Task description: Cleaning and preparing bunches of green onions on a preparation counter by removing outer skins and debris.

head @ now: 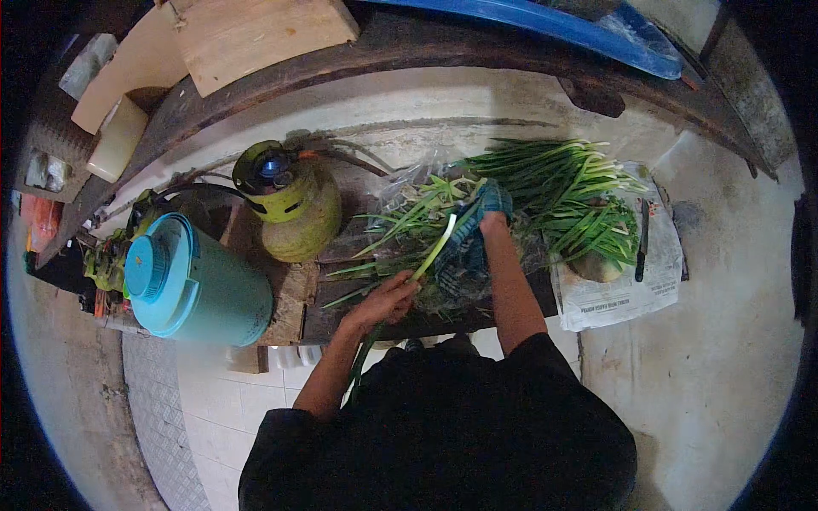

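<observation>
My left hand (pixel 385 302) is closed around a green onion (pixel 438 248), its white end pointing up and its leaves hanging down beside my forearm. A checked blue-green cloth (pixel 495 199) is in my right hand (pixel 493 220), over the fingers, with more of it draping below. Around the cloth lie loose green onion leaves (pixel 409 220) and clear plastic. A large bunch of green onions (pixel 543 166) rests behind and to the right. More cut greens (pixel 594 236) lie on a round board (pixel 597 267). Beside them, a knife (pixel 641 246) lies on newspaper (pixel 652 295).
At the left stand a yellow-green gas cylinder (pixel 303 217) with a hose and a turquoise lidded container (pixel 223 294). Above the back of the work table runs a dark wooden shelf (pixel 422 54), holding cardboard (pixel 262 38) and a blue plastic tray (pixel 562 29).
</observation>
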A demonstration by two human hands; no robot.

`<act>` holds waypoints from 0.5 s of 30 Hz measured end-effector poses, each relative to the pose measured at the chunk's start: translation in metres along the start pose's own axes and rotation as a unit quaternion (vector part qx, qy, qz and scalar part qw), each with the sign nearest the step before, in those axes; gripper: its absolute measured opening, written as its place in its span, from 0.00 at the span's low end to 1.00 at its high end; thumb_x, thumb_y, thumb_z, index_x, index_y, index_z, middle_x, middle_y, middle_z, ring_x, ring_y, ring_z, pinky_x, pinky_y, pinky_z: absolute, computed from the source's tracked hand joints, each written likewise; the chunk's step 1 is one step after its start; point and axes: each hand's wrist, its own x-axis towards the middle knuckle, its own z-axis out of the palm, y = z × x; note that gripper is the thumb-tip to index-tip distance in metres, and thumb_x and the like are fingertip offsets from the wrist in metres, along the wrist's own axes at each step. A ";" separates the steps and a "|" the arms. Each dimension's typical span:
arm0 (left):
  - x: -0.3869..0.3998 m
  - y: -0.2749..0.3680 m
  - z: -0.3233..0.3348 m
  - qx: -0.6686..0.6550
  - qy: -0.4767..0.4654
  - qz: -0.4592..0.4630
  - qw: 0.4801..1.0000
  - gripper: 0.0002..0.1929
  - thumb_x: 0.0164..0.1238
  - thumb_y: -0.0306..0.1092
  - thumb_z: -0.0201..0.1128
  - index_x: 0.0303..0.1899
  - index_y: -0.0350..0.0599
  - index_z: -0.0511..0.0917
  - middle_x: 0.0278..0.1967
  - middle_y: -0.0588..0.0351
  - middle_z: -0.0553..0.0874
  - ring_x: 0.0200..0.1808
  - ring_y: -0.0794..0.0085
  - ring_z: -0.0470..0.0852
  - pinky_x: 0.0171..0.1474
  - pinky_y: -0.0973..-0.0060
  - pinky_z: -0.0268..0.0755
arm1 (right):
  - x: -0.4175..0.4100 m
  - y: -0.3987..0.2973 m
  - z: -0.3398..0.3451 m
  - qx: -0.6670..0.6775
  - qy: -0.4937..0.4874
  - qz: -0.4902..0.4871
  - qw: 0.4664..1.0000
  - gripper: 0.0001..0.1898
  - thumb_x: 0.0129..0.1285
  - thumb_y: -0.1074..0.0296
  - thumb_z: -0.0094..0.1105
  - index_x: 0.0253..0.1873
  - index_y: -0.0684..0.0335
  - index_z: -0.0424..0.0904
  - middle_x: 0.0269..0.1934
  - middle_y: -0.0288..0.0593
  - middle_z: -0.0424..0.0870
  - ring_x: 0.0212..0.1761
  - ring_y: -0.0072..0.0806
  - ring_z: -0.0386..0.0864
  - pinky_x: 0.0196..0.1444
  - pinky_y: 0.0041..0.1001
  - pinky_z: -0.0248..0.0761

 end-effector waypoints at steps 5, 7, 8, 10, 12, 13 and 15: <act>-0.019 -0.002 -0.006 -0.156 0.023 -0.023 0.987 0.11 0.69 0.44 0.51 0.45 0.49 0.68 0.23 0.66 0.68 0.23 0.80 0.66 0.26 0.79 0.61 | -0.051 -0.009 0.022 -0.036 -0.123 -0.006 0.992 0.12 0.63 0.61 0.54 0.46 0.60 0.76 0.38 0.37 0.78 0.37 0.29 0.75 0.38 0.30 0.71; -0.011 -0.008 -0.012 -0.166 -0.006 0.004 0.986 0.11 0.69 0.44 0.50 0.43 0.48 0.70 0.24 0.65 0.70 0.24 0.79 0.69 0.27 0.78 0.64 | -0.091 -0.019 0.037 -0.057 -0.183 -0.014 0.981 0.14 0.62 0.61 0.55 0.48 0.61 0.75 0.40 0.37 0.78 0.40 0.29 0.74 0.41 0.30 0.70; -0.006 -0.010 -0.016 -0.176 -0.036 0.033 0.983 0.11 0.68 0.44 0.50 0.41 0.47 0.72 0.25 0.64 0.72 0.26 0.78 0.71 0.29 0.77 0.66 | -0.116 -0.023 0.041 -0.067 -0.212 -0.018 0.975 0.15 0.62 0.61 0.55 0.49 0.62 0.74 0.42 0.37 0.78 0.41 0.30 0.74 0.42 0.30 0.70; 0.006 -0.011 -0.015 -0.162 -0.012 0.014 0.987 0.12 0.68 0.44 0.50 0.39 0.47 0.73 0.26 0.63 0.73 0.26 0.76 0.72 0.30 0.76 0.66 | -0.151 -0.040 0.057 -0.087 -0.264 -0.030 0.960 0.17 0.61 0.61 0.56 0.52 0.63 0.74 0.44 0.38 0.78 0.44 0.30 0.74 0.45 0.29 0.69; 0.016 -0.004 -0.008 -0.144 0.011 -0.004 0.989 0.13 0.67 0.45 0.50 0.37 0.46 0.74 0.27 0.62 0.74 0.27 0.75 0.74 0.31 0.76 0.67 | -0.156 -0.037 0.069 -0.016 -0.250 0.073 0.965 0.15 0.59 0.63 0.57 0.49 0.62 0.75 0.39 0.36 0.79 0.39 0.32 0.75 0.41 0.30 0.70; 0.019 -0.002 -0.003 -0.031 0.070 0.070 0.995 0.14 0.68 0.45 0.49 0.37 0.45 0.74 0.25 0.62 0.73 0.26 0.75 0.73 0.30 0.76 0.66 | -0.157 -0.038 0.073 0.053 -0.240 0.178 0.953 0.14 0.57 0.64 0.59 0.47 0.62 0.76 0.34 0.35 0.80 0.34 0.34 0.76 0.37 0.31 0.71; 0.033 0.012 0.011 0.095 0.100 0.147 0.980 0.15 0.69 0.46 0.48 0.37 0.45 0.74 0.24 0.62 0.73 0.25 0.75 0.72 0.30 0.76 0.65 | -0.117 -0.023 0.041 -0.107 -0.216 -0.001 0.971 0.11 0.57 0.65 0.59 0.44 0.62 0.76 0.30 0.35 0.80 0.30 0.35 0.76 0.35 0.30 0.71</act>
